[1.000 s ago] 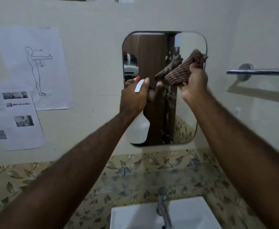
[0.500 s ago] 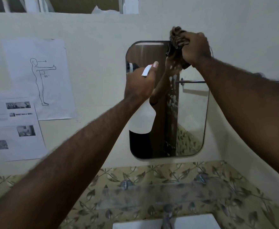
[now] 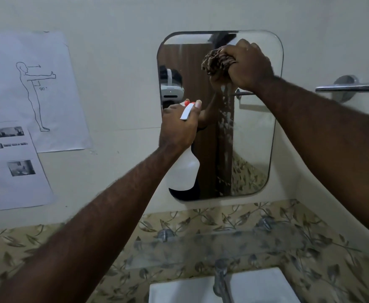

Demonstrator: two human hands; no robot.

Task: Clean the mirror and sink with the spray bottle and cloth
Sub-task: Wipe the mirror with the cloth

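– since half a sec ago the right hand (image 3: pixel 248 65) dropped from the mirror's top edge onto the glass, upper middle, w/ the cloth (image 3: pixel 217 62) bunched in its fist.

– and the left?

– left hand (image 3: pixel 178 125) hasn't changed its grip: wrapped round the neck of the spray bottle (image 3: pixel 183 171), a finger along the white trigger, red nozzle tip just showing above the knuckles. bottle's white body hangs below the hand, over the mirror's lower left part.

– cloth touching the mirror (image 3: pixel 255 138)?

– pressed to it, yes. brown striped rag, balled up, its reflection right behind it. wet streak runs down the glass under it.

– sink?

– sink (image 3: pixel 179 291) is at the bottom, white, only the back rim in view, w/ a metal tap (image 3: pixel 221 281) at its middle. glass shelf (image 3: pixel 201 250) sits between sink and mirror, against leaf-pattern tiles.

– anything else on the walls?

– papers (image 3: pixel 32 95) taped up left of the mirror, one w/ a standing figure drawn on it. chrome towel bar (image 3: pixel 349 87) on the right wall.
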